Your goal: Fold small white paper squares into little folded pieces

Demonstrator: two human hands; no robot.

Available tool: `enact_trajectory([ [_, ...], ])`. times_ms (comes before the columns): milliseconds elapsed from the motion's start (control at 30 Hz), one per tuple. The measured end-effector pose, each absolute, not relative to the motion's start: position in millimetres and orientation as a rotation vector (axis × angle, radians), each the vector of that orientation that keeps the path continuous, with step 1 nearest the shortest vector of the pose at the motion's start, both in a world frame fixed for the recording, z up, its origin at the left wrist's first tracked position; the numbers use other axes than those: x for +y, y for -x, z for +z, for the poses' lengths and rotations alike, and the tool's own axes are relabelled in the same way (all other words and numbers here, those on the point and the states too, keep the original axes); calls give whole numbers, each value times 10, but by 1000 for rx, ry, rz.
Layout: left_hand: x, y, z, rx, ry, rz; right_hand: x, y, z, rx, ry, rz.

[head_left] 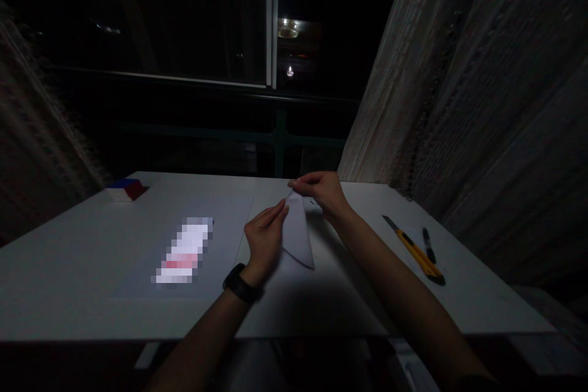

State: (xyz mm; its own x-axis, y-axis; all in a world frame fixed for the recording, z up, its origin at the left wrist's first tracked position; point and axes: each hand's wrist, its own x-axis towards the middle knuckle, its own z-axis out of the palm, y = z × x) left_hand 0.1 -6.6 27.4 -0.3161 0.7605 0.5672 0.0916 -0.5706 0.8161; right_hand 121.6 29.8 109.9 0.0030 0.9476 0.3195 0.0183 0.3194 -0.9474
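Note:
A folded piece of white paper (297, 229), narrow at its far end and wider toward me, is held over the middle of the white table. My left hand (266, 234), with a dark watch (241, 283) on its wrist, pinches the paper's left edge between thumb and fingers. At the far, pointed tip, the fingertips of my right hand (324, 191) are closed on the paper. The paper's near corner hangs free at the lower right. Its underside and the exact folds there are hard to see in the dim light.
Left on the table (59, 282) are a blurred-out bright phone-like rectangle (186, 251) over a pale sheet (138, 278) and a red, blue and white block (125, 190). A yellow utility knife (418, 252), blade out, and a dark marker (429, 245) lie right. Curtains (381, 86) flank a dark window.

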Motion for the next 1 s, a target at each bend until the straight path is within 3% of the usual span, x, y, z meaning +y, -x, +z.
enact_trajectory([
  [1000, -38, 5, 251, 1095, -1527, 1970, 306, -1210, 1070, -1282, 985, 897],
])
